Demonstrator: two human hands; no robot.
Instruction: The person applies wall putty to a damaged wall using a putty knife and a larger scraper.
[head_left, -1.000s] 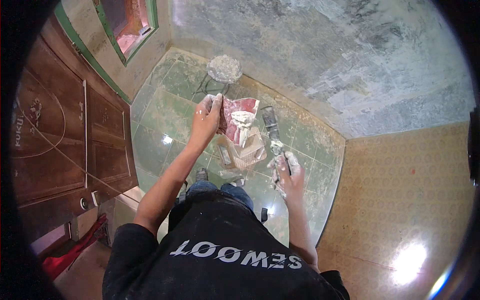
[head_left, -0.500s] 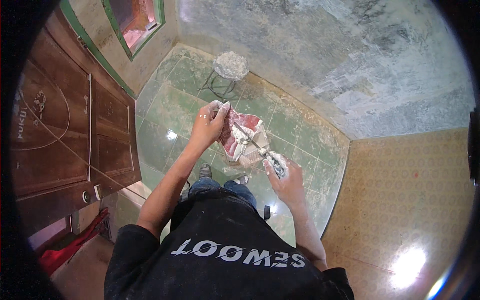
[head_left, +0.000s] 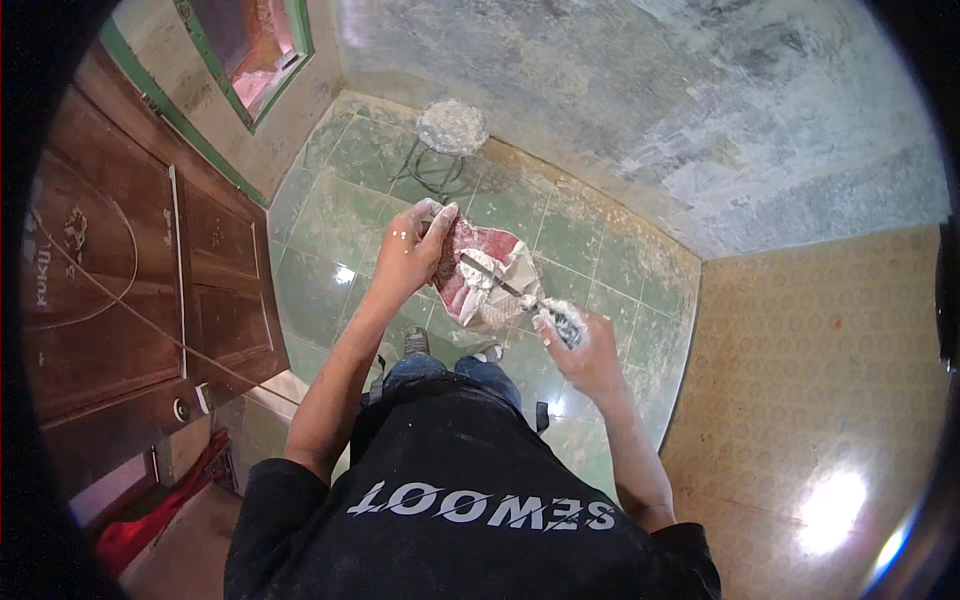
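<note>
Paste [head_left: 471,274], white and lumpy, on a red-and-white sheet [head_left: 490,238], held out in front of the person above the tiled floor [head_left: 330,240]. Left hand [head_left: 405,250]: thumb and fingers pinched together on the sheet's upper left edge, white smears on the fingertips and pale spots on the back. Right hand [head_left: 590,355]: fingers closed round the handle of a scraper [head_left: 508,287], its grip coated white; the dark blade slants up and leftward across the paste. Whether the blade presses in or only lies on top, I cannot tell from where I stand.

Beneath the sheet, partly hidden, a pale tub [head_left: 505,315] near the person's shoes [head_left: 416,341]. Beyond, close to the base of the grey, patchy wall [head_left: 700,120], a round stool [head_left: 452,128] with a white-crusted seat and dark legs. To the person's right, a yellowish patterned wall [head_left: 800,370] bearing a bright reflection; to the left, a brown panelled door [head_left: 110,260] and, farther off, a green-framed window [head_left: 265,70]. Shirt [head_left: 440,460]: black, with pale lettering.
</note>
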